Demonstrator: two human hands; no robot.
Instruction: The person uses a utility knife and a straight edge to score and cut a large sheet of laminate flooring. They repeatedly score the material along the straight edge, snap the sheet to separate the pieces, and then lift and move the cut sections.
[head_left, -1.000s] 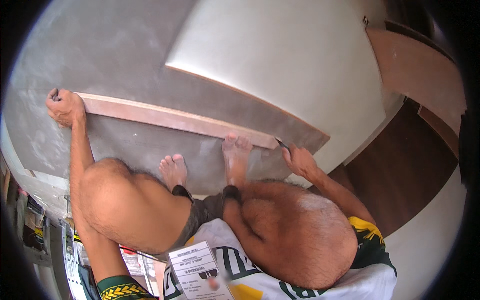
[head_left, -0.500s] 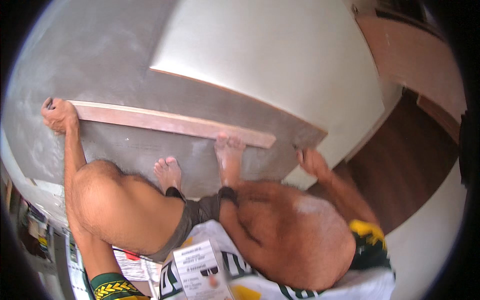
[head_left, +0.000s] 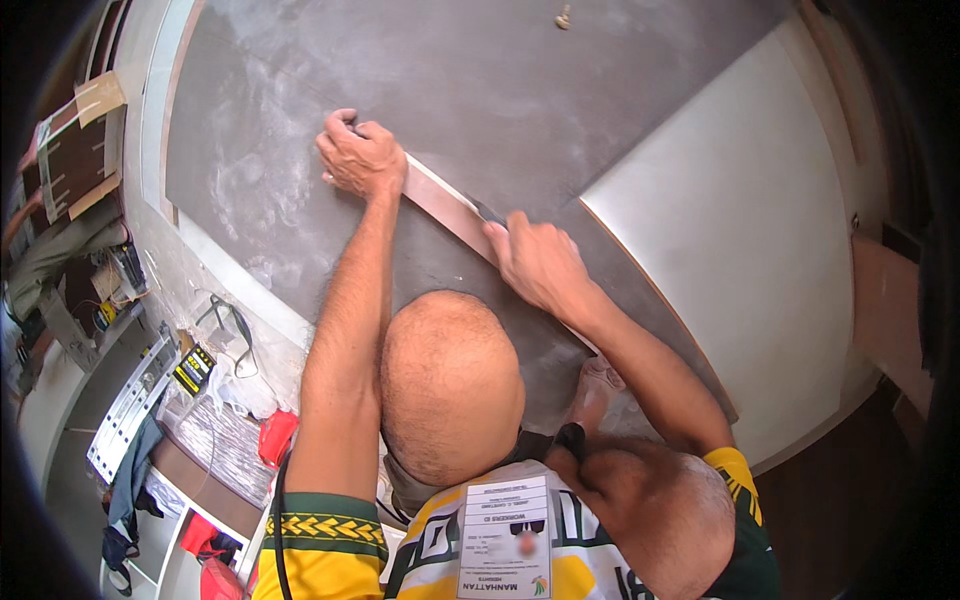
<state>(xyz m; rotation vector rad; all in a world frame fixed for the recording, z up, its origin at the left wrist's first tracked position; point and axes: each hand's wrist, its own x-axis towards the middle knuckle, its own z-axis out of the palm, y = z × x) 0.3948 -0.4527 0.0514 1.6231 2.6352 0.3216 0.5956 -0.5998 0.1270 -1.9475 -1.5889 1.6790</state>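
Observation:
My left hand (head_left: 362, 158) is wrapped over the upper-left end of a pale wooden strip (head_left: 440, 200), which lies diagonally on a dusty dark-grey board (head_left: 480, 80). My right hand (head_left: 540, 255) grips a dark blade-like tool (head_left: 485, 212), probably a knife, against the strip's upper edge, a short way down from my left hand. Its tip is hard to make out. The strip continues under that hand toward my bare foot (head_left: 590, 390), partly hidden by my arm and knee.
An orange-edged white panel (head_left: 720, 250) fills the right side. At left are cluttered shelves, a dark-framed loop-like item (head_left: 240, 330), red bundles (head_left: 276, 438), a perforated metal piece (head_left: 125, 405) and brown cardboard (head_left: 100, 100). A small pale object (head_left: 562, 18) sits on the grey board.
The view has swung left, bringing the clutter in. My right hand has moved with the tool from beyond the strip's right end to its middle. My left hand still holds the left end.

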